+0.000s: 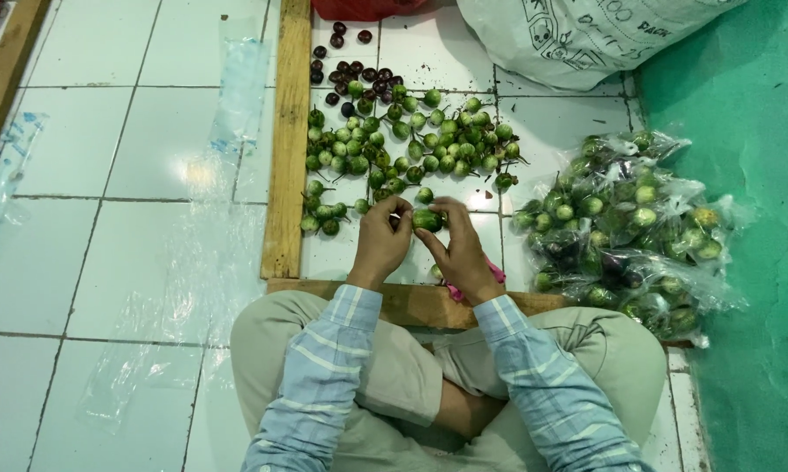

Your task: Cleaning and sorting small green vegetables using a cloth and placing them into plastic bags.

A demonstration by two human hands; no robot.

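Sitting cross-legged behind the wooden frame (411,303), the person pinched 1 green eggplant (426,219) between left hand (382,240) and right hand (460,252), both grips closed. It could slip and roll into the loose pile (407,140) beyond the frame.

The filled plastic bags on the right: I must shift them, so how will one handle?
A filled bag probably sags and shifts, being thin film over loose round green fruits. Likely heavy for its size, packed full. It could slip from fingers; the film looks glossy.
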